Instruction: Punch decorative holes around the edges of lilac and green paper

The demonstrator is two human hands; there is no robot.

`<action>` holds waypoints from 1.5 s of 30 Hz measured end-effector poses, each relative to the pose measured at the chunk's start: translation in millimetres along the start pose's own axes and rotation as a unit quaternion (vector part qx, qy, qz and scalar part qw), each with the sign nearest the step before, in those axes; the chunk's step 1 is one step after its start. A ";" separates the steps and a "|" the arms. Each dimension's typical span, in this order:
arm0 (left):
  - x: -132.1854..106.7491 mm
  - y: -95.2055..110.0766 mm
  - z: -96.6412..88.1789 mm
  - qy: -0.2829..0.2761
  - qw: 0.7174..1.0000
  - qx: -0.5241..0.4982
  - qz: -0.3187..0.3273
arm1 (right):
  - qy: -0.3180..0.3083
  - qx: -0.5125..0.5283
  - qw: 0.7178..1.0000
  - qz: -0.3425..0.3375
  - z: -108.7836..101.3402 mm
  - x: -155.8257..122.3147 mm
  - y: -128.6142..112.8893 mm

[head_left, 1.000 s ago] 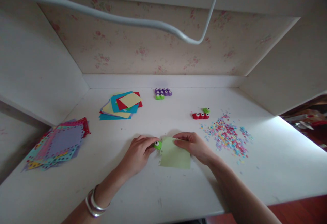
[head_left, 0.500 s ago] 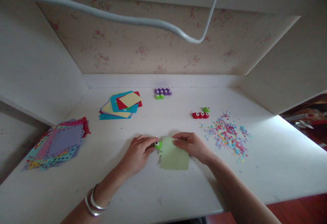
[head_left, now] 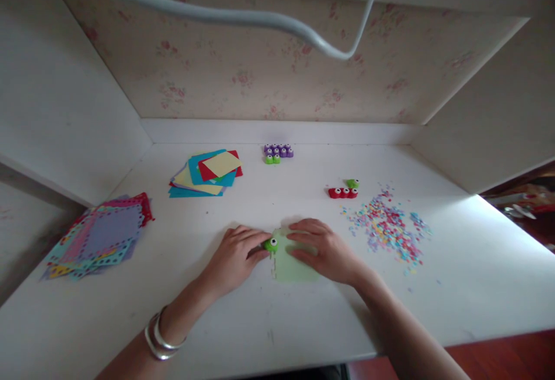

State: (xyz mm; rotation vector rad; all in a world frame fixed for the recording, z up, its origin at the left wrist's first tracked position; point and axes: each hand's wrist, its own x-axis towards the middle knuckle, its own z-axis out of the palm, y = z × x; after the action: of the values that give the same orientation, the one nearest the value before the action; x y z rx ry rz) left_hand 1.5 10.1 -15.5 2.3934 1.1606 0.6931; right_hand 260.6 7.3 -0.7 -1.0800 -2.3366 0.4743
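White desk (head_left: 234, 334), flowered wall (head_left: 277, 88) at twelve. I've got left hand (head_left: 234, 258) pinching green punch (head_left: 271, 245) at nine-o'clock edge of green paper (head_left: 297, 267); right hand (head_left: 329, 253) spread on the sheet, fingers apart, probably against slipping.

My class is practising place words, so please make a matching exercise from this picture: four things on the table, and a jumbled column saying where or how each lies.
Things
1. Light green sheet
2. Red punches
3. Confetti
4. Purple punches

Where or how
A. Scattered on the right side of the table
B. At the back, behind two green punches
C. Partly under the right hand
D. In a row of three

Pairs: 1-C, 2-D, 3-A, 4-B
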 end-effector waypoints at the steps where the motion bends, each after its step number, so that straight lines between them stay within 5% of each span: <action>1: -0.1 0.0 -0.2 -0.001 1.000 0.000 0.003 | -0.012 -0.010 1.000 -0.012 0.8 -0.7 0.0; 34: 0.6 1.7 -2.4 -0.009 1.000 -0.005 -0.003 | -0.017 -0.045 0.999 -0.015 7.1 0.7 -0.9; 45: 7.1 10.6 -12.1 -0.005 0.993 -0.088 -0.084 | -0.020 -0.048 0.999 -0.015 6.0 0.4 -2.1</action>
State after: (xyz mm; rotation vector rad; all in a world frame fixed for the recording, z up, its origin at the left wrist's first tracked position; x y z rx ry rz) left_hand 4.7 11.2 1.7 2.1247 1.2257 0.6977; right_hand 255.6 5.7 -4.3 -1.0864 -2.4281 0.3786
